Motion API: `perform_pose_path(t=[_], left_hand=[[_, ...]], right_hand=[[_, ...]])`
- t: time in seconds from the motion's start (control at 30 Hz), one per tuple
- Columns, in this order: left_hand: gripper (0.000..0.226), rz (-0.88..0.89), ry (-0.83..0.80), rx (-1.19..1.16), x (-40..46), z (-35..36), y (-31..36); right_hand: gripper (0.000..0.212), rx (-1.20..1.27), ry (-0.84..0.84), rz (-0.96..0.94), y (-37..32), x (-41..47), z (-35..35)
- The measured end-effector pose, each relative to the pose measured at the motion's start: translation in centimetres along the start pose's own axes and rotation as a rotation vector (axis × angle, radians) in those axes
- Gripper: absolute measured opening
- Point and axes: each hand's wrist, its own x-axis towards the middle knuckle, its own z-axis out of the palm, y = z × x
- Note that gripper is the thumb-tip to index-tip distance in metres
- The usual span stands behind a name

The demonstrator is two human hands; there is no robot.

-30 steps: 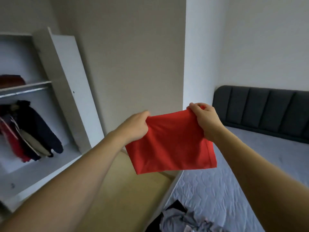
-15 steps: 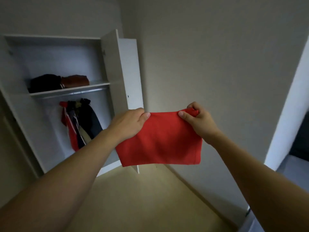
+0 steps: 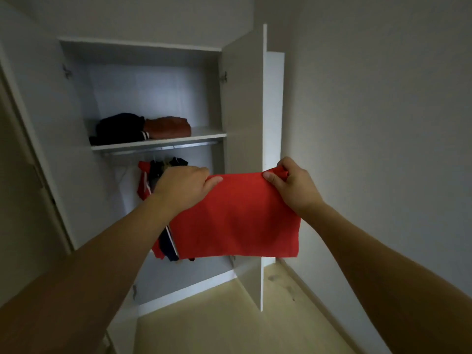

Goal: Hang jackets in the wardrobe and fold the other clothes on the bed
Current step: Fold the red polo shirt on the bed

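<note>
A folded red garment (image 3: 237, 218) hangs in front of me, held up by its top edge. My left hand (image 3: 184, 187) grips its upper left corner and my right hand (image 3: 293, 185) pinches its upper right corner. Straight ahead stands the open white wardrobe (image 3: 76, 149). Jackets (image 3: 150, 175) in red, dark blue and black hang from the rail under its shelf (image 3: 163, 141), partly hidden behind my left hand and the red garment.
On the shelf lie a folded dark garment (image 3: 120, 127) and a folded brown one (image 3: 168, 127). The wardrobe's right door (image 3: 245, 136) stands open toward me, edge on. Pale wooden floor (image 3: 229, 315) lies below, and a plain wall on the right.
My view has swung left from the bed to face the wardrobe, which is now nearer and centred. Both hands kept hold of the red garment and carried it along.
</note>
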Motion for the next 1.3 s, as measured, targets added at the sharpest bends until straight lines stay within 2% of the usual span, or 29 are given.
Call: perform_pose_path(t=[0.17, 0.23, 0.3, 0.37, 0.5, 0.6, 0.73, 0.83, 0.9, 1.03, 1.13, 1.3], left_hand=[[0.058, -0.074, -0.011, 0.043, 8.3, 8.6, -8.7], [0.058, -0.080, -0.004, 0.062, 11.3, 12.4, -11.1], [0.059, -0.101, 0.020, 0.074, 14.6, 16.0, -13.7], [0.056, -0.127, 0.061, 0.065, 17.7, 19.3, -16.3], [0.050, -0.132, 0.181, -0.025, 23.7, 23.8, -22.1], [0.044, -0.105, 0.255, 0.045, 29.2, 26.7, -27.8], [0.031, -0.200, 0.265, 0.263, 35.9, 29.6, -36.0], [0.026, -0.321, 0.260, 0.427, 40.8, 31.3, -41.8], [0.023, -0.428, 0.261, 0.429, 44.2, 32.6, -45.2], [0.026, -0.525, 0.352, 0.391, 50.9, 35.9, -51.4], [0.033, -0.535, 0.420, 0.363, 56.0, 38.7, -56.6], [0.040, -0.488, 0.434, 0.328, 62.3, 44.3, -65.1]], right_hand=[[0.049, -0.132, -0.242, -0.091, 0.9, 12.3, 7.3], [0.042, -0.188, -0.331, -0.077, 2.3, 17.6, 9.7], [0.028, -0.186, -0.346, -0.083, 3.9, 22.9, 12.7], [0.018, -0.128, -0.278, -0.123, 5.4, 28.0, 16.0], [0.011, 0.118, -0.140, -0.122, 7.9, 37.8, 23.0], [0.014, 0.284, -0.127, -0.082, 8.3, 46.5, 28.2], [0.011, 0.423, -0.090, -0.111, 6.2, 56.3, 33.9], [0.012, 0.436, -0.047, -0.175, 4.2, 62.6, 38.0], [0.017, 0.444, -0.006, -0.212, 3.1, 66.9, 40.6], [0.016, 0.447, 0.138, -0.304, 1.0, 76.1, 45.6], [0.013, 0.428, 0.217, -0.331, 0.1, 83.3, 49.2], [0.018, 0.315, 0.216, -0.314, -0.6, 94.5, 55.9]])
